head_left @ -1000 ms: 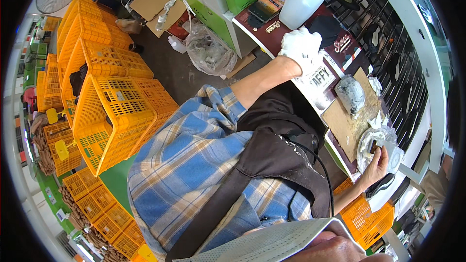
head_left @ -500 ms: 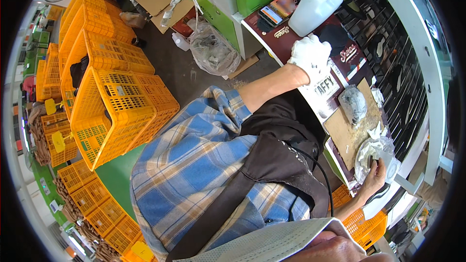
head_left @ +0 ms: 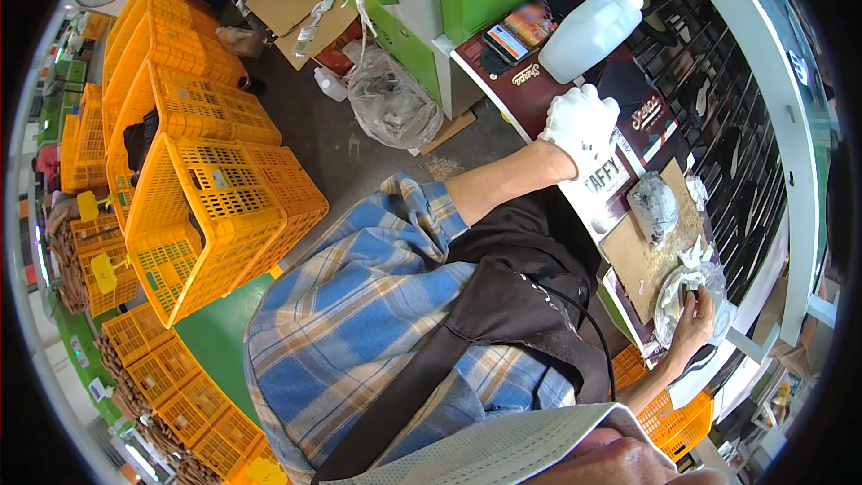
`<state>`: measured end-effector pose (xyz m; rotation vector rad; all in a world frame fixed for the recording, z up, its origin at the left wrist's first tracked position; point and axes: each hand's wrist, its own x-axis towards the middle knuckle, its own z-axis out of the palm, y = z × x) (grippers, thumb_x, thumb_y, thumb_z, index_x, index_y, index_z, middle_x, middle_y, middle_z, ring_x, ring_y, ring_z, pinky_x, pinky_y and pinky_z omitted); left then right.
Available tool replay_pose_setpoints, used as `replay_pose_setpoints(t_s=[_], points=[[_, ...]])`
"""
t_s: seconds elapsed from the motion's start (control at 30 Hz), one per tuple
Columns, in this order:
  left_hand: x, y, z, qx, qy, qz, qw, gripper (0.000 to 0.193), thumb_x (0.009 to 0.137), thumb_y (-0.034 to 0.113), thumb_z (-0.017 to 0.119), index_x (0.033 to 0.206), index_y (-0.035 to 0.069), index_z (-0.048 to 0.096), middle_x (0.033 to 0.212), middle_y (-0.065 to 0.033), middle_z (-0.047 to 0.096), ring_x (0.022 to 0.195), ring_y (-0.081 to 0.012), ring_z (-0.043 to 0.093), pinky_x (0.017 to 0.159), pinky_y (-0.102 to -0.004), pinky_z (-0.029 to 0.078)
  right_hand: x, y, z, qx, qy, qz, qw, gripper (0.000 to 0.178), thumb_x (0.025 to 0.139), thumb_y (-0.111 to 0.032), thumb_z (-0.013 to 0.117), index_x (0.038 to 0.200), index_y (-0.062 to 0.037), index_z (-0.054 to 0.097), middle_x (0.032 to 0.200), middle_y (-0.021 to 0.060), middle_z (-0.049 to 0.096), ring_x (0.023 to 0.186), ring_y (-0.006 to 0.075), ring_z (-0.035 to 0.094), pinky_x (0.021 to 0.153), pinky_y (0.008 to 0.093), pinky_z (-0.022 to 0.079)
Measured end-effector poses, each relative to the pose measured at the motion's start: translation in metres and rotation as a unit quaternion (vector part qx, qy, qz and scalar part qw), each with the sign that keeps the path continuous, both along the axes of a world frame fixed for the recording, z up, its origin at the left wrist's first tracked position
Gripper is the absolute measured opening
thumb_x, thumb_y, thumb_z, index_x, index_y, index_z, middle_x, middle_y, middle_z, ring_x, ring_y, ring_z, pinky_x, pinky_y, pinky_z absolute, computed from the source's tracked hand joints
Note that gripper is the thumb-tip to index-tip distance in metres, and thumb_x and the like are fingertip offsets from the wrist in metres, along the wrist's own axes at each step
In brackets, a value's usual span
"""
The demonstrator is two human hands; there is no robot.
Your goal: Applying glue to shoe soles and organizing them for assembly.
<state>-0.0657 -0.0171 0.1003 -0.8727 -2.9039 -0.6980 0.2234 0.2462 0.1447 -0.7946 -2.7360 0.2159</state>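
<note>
Flanking the counter, orange crates.

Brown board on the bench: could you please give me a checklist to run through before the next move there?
1. Left hand, white-gloved, flat on the dark printed panel: ok.
2. Right hand, bare, on the crinkled wrap; firm grip: cannot tell.
3. Grey wrapped lump lying on the brown board: ok.
4. White jug capped and apart from the left hand: ok.
5. What the crinkled wrap holds: cannot tell.
</note>
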Motion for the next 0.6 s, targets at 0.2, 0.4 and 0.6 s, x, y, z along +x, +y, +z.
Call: replay_pose_setpoints(t_s=[0.2, 0.4, 0.6], points=[[0.0002, -0.0003, -0.0004, -0.008, 0.009, -0.002, 1.0, 0.035, 0.082, 0.039, 0.065, 0.098, 0.007, 0.06, 0.095, -0.0157, 0.058, 0.087, -0.0277, 0.064, 0.069, -0.0396, 0.056, -0.003, 0.0021, 0.0006, 0.0, -0.027, -0.011, 1.0, 0.029, 0.085, -0.001, 0.064, 0.114, 0.0021, 0.063, 0.095, 0.0157, 0.065, 0.076, 0.0237, 0.061, 0.071, 0.0348, 0.05], [0.0003, 0.0015, -0.0015, -0.019, 0.013, -0.004, 1.0, 0.035, 0.081, 0.038, 0.066, 0.097, 0.008, 0.06, 0.094, -0.0151, 0.058, 0.085, -0.0267, 0.064, 0.067, -0.0391, 0.056, -0.0019, 0.0007, -0.0008, -0.001, -0.026, -0.017, 1.0, 0.03, 0.083, 0.001, 0.064, 0.114, 0.0021, 0.064, 0.091, 0.0152, 0.064, 0.074, 0.0231, 0.061, 0.069, 0.0353, 0.049], [0.0013, 0.0006, -0.0003, -0.015, 0.016, -0.009, 1.0, 0.036, 0.079, 0.039, 0.068, 0.096, 0.008, 0.06, 0.095, -0.0159, 0.058, 0.085, -0.027, 0.064, 0.066, -0.0393, 0.056, -0.0006, 0.0014, -0.0026, -0.003, -0.031, -0.013, 0.999, 0.026, 0.084, 0.002, 0.063, 0.11, 0.0024, 0.064, 0.092, 0.0156, 0.064, 0.075, 0.0241, 0.062, 0.071, 0.0352, 0.049]])
